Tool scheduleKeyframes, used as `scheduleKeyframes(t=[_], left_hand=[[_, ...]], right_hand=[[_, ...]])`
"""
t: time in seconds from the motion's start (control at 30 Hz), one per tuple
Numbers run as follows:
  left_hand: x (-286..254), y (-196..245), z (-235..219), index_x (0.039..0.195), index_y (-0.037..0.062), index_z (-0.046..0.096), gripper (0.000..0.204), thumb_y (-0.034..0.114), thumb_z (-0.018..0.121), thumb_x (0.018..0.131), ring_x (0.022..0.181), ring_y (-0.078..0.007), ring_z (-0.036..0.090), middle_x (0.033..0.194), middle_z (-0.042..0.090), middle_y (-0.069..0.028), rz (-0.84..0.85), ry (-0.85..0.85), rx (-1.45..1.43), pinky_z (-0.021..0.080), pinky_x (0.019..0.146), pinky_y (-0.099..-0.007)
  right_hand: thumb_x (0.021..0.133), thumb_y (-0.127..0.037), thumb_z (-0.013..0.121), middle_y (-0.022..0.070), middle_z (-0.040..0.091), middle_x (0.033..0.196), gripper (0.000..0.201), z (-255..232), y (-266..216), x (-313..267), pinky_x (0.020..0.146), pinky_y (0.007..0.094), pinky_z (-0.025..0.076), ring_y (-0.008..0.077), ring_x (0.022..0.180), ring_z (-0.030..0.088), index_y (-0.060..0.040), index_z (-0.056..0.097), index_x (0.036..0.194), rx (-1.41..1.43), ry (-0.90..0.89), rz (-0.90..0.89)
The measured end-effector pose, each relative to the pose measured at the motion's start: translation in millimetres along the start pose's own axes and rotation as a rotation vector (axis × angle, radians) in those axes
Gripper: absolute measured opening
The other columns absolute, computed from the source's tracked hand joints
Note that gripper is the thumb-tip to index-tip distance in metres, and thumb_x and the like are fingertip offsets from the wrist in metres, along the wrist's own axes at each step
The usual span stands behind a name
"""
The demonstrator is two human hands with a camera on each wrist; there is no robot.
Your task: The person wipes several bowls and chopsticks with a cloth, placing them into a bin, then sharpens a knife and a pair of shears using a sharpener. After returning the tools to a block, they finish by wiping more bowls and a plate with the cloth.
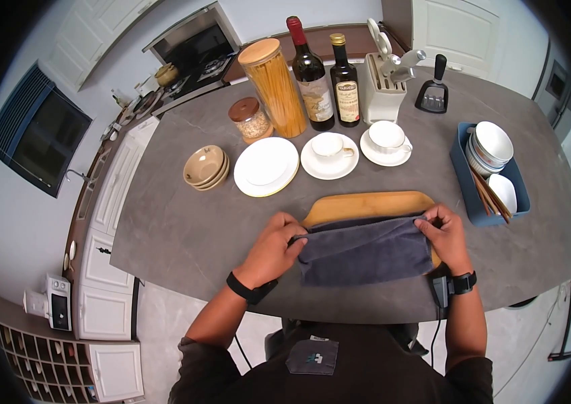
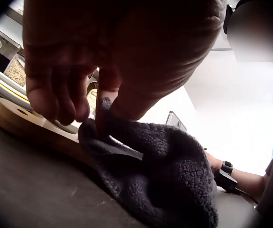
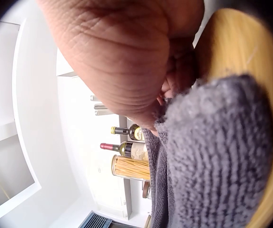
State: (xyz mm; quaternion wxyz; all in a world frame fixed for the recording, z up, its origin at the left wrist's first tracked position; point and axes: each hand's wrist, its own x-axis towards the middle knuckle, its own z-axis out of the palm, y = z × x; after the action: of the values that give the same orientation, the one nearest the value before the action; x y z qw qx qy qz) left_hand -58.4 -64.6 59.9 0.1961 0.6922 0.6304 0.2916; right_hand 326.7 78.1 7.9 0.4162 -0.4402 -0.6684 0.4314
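A dark grey-purple towel (image 1: 366, 254), doubled over, is stretched between both hands in the head view. My left hand (image 1: 275, 248) pinches its upper left corner between thumb and fingers. At the upper right corner, my right hand (image 1: 445, 236) pinches the cloth the same way. Beneath and behind the towel lies a wooden cutting board (image 1: 366, 205), its far edge showing and much of the rest covered. The left wrist view shows the towel's folded layers (image 2: 155, 166) hanging below the fingers. In the right wrist view the fluffy towel edge (image 3: 217, 109) overlaps the board (image 3: 240, 42).
Beyond the board stand a white plate (image 1: 266, 166), two cups on saucers (image 1: 329, 147) and stacked beige bowls (image 1: 206, 167). A pasta jar (image 1: 275, 87), two bottles (image 1: 314, 87) and a knife block (image 1: 384, 87) stand farther back. At right is a blue basin (image 1: 464, 168) with bowls and chopsticks.
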Motion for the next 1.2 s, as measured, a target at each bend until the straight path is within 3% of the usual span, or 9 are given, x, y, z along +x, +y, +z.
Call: scheduleKeyframes(t=[0.23,0.3,0.43,0.53,0.6,0.77,0.83,1.07,1.2], left_hand=[[10.8,-11.7,0.8,0.105,-0.0007,0.076,0.012,0.005,0.079,0.094,0.110,-0.0349,0.065,0.112,0.075,-0.0148,0.155,-0.018,0.069,0.054,0.093,-0.0415],[11.8,-19.8,5.1,0.102,-0.0009,0.077,0.010,0.004,0.080,0.093,0.102,-0.0273,0.068,0.111,0.075,-0.0135,0.044,-0.015,-0.034,0.055,0.088,-0.0357],[13.5,-14.4,-2.4,0.103,-0.0010,0.078,0.013,0.005,0.082,0.092,0.100,-0.0291,0.071,0.112,0.076,-0.0126,-0.092,0.020,-0.198,0.057,0.088,-0.0383],[16.8,2.9,-16.2,0.102,-0.0019,0.077,0.009,0.005,0.080,0.097,0.096,-0.0170,0.070,0.111,0.076,-0.0079,-0.136,0.108,-0.455,0.056,0.083,-0.0319],[18.6,10.5,-22.2,0.107,-0.0004,0.076,0.007,0.004,0.076,0.101,0.090,-0.0073,0.065,0.110,0.074,-0.0031,0.029,0.243,-0.605,0.052,0.077,-0.0257],[18.1,27.7,-39.1,0.122,-0.0011,0.072,0.016,0.002,0.066,0.108,0.092,-0.0052,0.060,0.107,0.070,0.0014,-0.003,0.225,-0.620,0.048,0.088,-0.0217],[19.3,29.7,-35.7,0.123,0.0019,0.071,0.015,0.004,0.065,0.109,0.078,-0.0017,0.054,0.090,0.067,0.0057,-0.039,0.266,-0.633,0.044,0.069,-0.0207],[21.8,20.2,-20.1,0.126,0.0018,0.071,0.021,-0.001,0.063,0.106,0.076,-0.0027,0.054,0.084,0.064,0.0046,-0.114,0.223,-0.483,0.044,0.068,-0.0214],[36.5,-5.6,6.3,0.132,0.0014,0.069,0.031,-0.004,0.063,0.102,0.079,-0.0087,0.057,0.100,0.068,-0.0035,-0.114,0.180,-0.437,0.050,0.071,-0.0261]], right_hand=[[0.095,-0.002,0.083,-0.0051,0.064,0.082,0.017,-1.0,-5.3,-1.0,0.069,0.0224,0.046,0.0031,0.076,0.055,-0.0030,0.066,0.092,-0.042,-0.025,-0.014],[0.095,-0.003,0.084,-0.0050,0.065,0.083,0.017,-3.2,-6.5,-2.2,0.069,0.0223,0.046,0.0029,0.077,0.056,-0.0030,0.066,0.092,-0.049,-0.024,0.017],[0.095,-0.003,0.083,-0.0048,0.066,0.083,0.015,-4.0,5.3,1.4,0.068,0.0223,0.046,0.0033,0.076,0.057,-0.0034,0.069,0.093,0.111,-0.022,0.049],[0.096,-0.003,0.083,-0.0050,0.067,0.084,0.013,-11.6,-5.4,6.0,0.068,0.0218,0.046,0.0036,0.075,0.057,-0.0037,0.070,0.093,0.256,0.028,0.020],[0.097,-0.003,0.082,-0.0050,0.067,0.086,0.013,-16.9,-24.0,6.9,0.069,0.0210,0.046,0.0033,0.077,0.058,-0.0040,0.070,0.094,0.286,0.065,-0.026],[0.097,0.000,0.081,-0.0032,0.069,0.092,0.012,-35.2,-69.0,4.9,0.073,0.0214,0.047,0.0029,0.081,0.059,-0.0047,0.069,0.097,0.373,-0.031,-0.144],[0.097,-0.001,0.081,-0.0033,0.070,0.092,0.012,-40.5,-69.1,1.1,0.074,0.0218,0.047,0.0029,0.081,0.059,-0.0050,0.069,0.097,0.390,-0.083,-0.120],[0.098,-0.005,0.082,-0.0020,0.069,0.085,0.013,-31.7,-45.8,5.5,0.067,0.0209,0.048,0.0030,0.074,0.060,-0.0047,0.069,0.098,0.309,-0.061,0.003],[0.099,-0.005,0.080,-0.0004,0.069,0.082,0.012,-20.3,-14.8,20.3,0.059,0.0222,0.052,0.0054,0.066,0.062,-0.0015,0.069,0.101,0.305,-0.033,0.135]])
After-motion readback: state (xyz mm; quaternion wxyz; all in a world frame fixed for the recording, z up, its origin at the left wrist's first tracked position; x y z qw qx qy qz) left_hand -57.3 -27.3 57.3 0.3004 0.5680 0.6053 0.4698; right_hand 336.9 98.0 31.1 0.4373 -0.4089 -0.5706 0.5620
